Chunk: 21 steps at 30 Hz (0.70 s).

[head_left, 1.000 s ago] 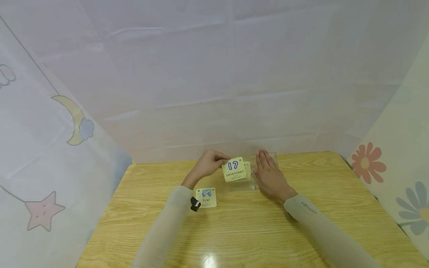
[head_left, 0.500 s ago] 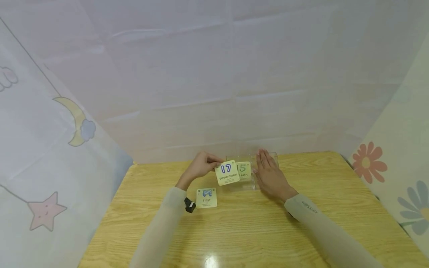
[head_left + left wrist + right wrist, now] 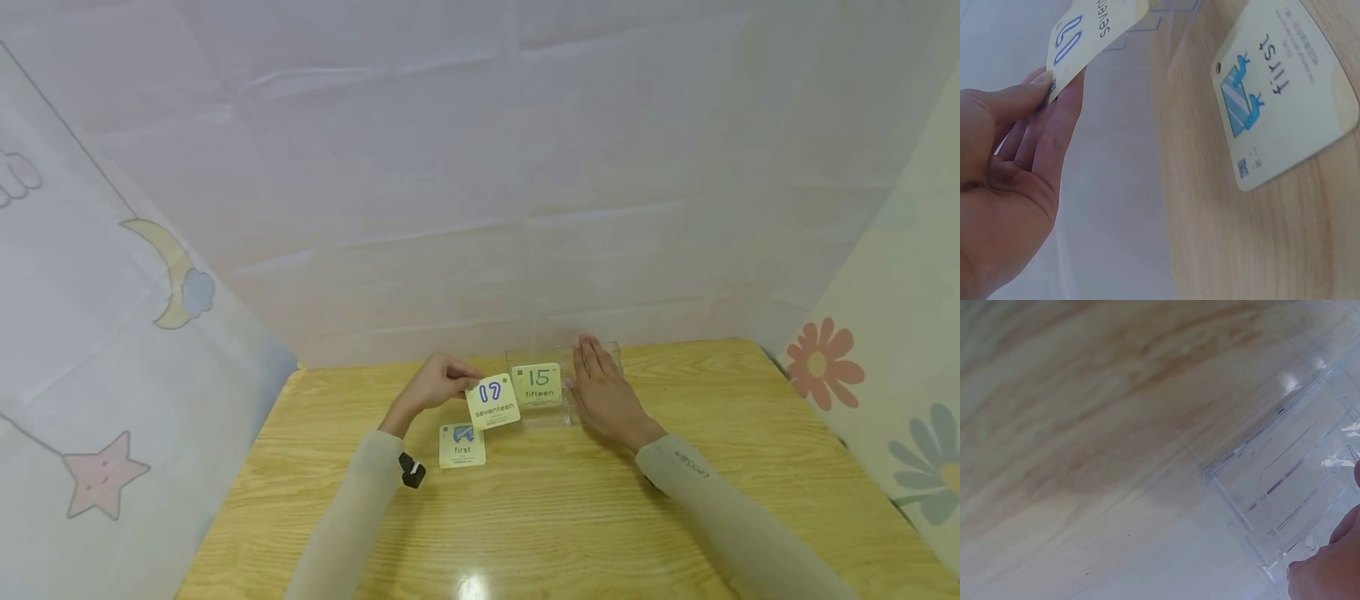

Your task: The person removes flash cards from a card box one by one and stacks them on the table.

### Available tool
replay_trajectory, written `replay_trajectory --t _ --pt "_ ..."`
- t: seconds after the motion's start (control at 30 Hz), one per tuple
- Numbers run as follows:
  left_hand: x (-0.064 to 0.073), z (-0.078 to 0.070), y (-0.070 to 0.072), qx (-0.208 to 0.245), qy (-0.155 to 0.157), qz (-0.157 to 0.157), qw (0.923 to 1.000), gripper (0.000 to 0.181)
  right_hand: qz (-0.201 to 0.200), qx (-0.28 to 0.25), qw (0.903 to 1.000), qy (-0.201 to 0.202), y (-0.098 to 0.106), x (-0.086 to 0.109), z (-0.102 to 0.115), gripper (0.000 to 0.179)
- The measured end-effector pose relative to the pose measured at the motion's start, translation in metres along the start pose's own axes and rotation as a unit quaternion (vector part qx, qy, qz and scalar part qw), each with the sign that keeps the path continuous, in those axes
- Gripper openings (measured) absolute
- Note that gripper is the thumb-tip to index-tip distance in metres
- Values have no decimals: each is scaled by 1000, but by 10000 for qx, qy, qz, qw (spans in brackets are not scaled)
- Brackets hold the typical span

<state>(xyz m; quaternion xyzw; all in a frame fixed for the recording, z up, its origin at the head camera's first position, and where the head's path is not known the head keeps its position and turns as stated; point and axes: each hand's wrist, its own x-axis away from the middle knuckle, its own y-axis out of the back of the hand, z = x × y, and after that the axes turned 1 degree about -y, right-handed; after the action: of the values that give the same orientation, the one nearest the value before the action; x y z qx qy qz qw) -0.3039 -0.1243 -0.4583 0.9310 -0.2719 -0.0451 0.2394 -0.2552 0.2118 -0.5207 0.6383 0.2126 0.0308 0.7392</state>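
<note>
My left hand (image 3: 431, 385) pinches the corner of a cream "seventeen" flash card (image 3: 493, 402) between thumb and fingers; the left wrist view shows this card (image 3: 1094, 31) held up off the table. Below it lies the "first" flash card (image 3: 461, 450), its top right corner covered by the held card. A "fifteen" flash card (image 3: 537, 386) stands in the left part of a clear plastic holder (image 3: 513, 357). With straight fingers my right hand (image 3: 606, 392) rests on the holder's right part. In the right wrist view only part of that hand (image 3: 1329, 572) shows beside the clear holder (image 3: 1272, 481).
The wooden table (image 3: 585, 525) ends at the back against a pale fabric backdrop (image 3: 420, 167). Printed side sheets with a moon, a star (image 3: 105, 475) and flowers (image 3: 825, 362) flank it. A small black device (image 3: 412, 471) sits on the left wrist.
My left hand has drawn the "seventeen" card left and slightly down, away from the holder, uncovering the "fifteen" card. The right hand stays in place.
</note>
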Motion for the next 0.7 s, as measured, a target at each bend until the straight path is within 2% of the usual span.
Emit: replay_trajectory --t 0.17,0.5,0.7 --pt "5 11 5 105 160 76 9998 22 -121 -57 9999 5 -1 1 0 70" --pt "15 24 11 119 466 125 9988 21 -75 12 10000 -9 1 0 1 70" --pt "19 36 11 238 662 159 9974 20 -48 40 10000 -25 1 1 2 71"
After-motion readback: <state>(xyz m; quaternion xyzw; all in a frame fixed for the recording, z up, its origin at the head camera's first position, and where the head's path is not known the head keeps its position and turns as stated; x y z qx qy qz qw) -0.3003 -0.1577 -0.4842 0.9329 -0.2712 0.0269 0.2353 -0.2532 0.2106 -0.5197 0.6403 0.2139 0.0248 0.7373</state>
